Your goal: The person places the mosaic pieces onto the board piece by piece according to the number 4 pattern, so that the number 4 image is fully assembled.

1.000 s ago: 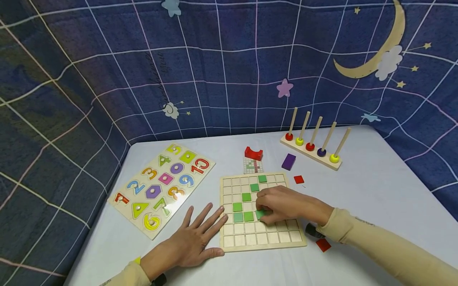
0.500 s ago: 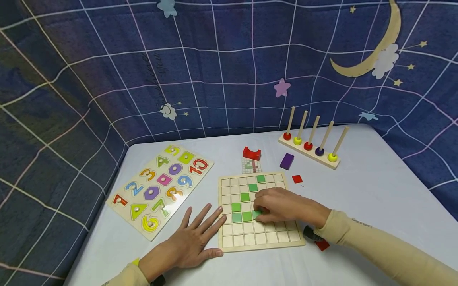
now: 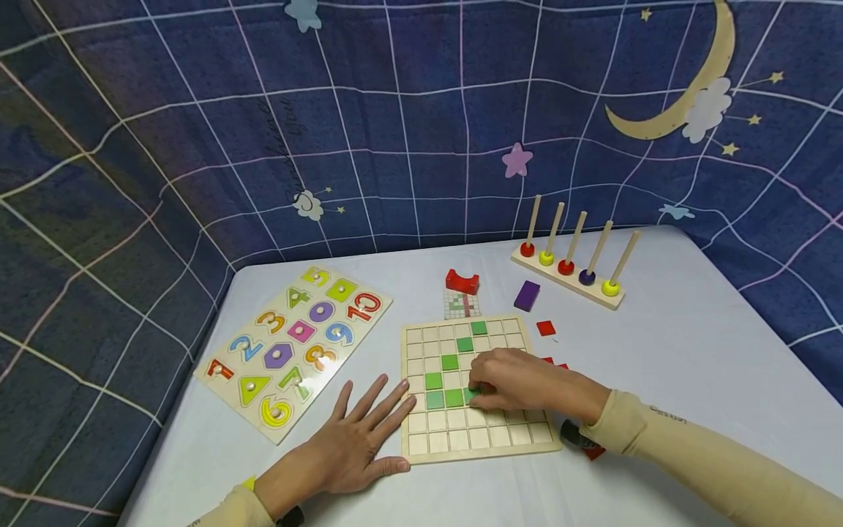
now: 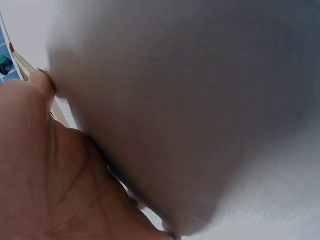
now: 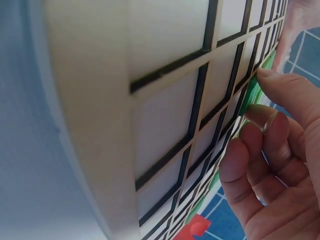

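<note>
A square wooden grid board [image 3: 437, 443] lies on the table with several green tiles [image 3: 454, 397] set in its cells. My right hand [image 3: 514, 379] is over the board's middle, thumb and index finger pinching a green tile [image 5: 251, 96] at a cell; the other fingers are curled beside it. In the head view that tile is mostly covered by the fingertips. Palm down with spread fingers, my left hand [image 3: 356, 445] rests on the table, its fingertips and thumb at the board's left edge. The left wrist view shows mainly the palm side [image 4: 55, 170] and white cloth.
Behind the board are a small pattern card [image 3: 462, 305], a red curved block [image 3: 462, 282] and a purple block [image 3: 527, 296]. Red tiles [image 3: 546, 328] lie to the right. A number puzzle [image 3: 309, 388] is at left, a peg stand [image 3: 602, 297] at back right.
The right fingertips have shifted slightly left over the pinched green tile, covering more of it. The left hand stays in place. The head view has shifted a little.
</note>
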Action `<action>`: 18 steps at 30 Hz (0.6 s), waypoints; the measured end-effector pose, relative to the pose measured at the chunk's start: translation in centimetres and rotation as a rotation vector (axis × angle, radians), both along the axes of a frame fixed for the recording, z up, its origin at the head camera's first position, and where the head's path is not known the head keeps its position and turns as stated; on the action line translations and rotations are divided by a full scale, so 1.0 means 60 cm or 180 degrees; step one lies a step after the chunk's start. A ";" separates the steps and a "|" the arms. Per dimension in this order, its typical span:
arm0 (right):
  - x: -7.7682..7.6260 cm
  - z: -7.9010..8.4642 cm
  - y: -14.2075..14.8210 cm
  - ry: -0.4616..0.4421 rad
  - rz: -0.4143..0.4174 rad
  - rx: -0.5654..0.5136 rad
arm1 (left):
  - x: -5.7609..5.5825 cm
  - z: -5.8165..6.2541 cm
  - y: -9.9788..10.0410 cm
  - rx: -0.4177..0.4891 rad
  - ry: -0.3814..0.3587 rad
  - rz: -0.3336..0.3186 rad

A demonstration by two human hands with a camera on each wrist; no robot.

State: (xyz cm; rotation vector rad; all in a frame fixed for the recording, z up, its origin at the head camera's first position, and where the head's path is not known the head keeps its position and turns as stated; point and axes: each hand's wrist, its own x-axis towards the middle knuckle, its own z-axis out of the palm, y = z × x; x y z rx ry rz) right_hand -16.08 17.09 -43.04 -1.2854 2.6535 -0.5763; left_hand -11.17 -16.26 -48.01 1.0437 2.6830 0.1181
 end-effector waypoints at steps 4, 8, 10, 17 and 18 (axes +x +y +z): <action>0.000 0.000 0.001 -0.0015 0.0001 -0.0028 | 0.000 0.001 -0.002 0.0089 0.0035 -0.0038; 0.000 0.001 0.000 -0.0058 -0.0048 -0.0026 | 0.000 -0.001 -0.003 0.0117 0.0089 -0.0050; 0.000 0.002 0.000 -0.0047 -0.0060 -0.0013 | 0.000 -0.002 -0.002 0.0079 0.0080 -0.0025; -0.001 0.004 0.013 0.0080 0.0014 -0.0056 | 0.003 0.015 0.004 -0.0015 -0.0087 0.0027; -0.002 0.006 0.016 0.0092 0.0009 -0.0066 | 0.002 0.006 0.002 0.0014 -0.0044 0.0022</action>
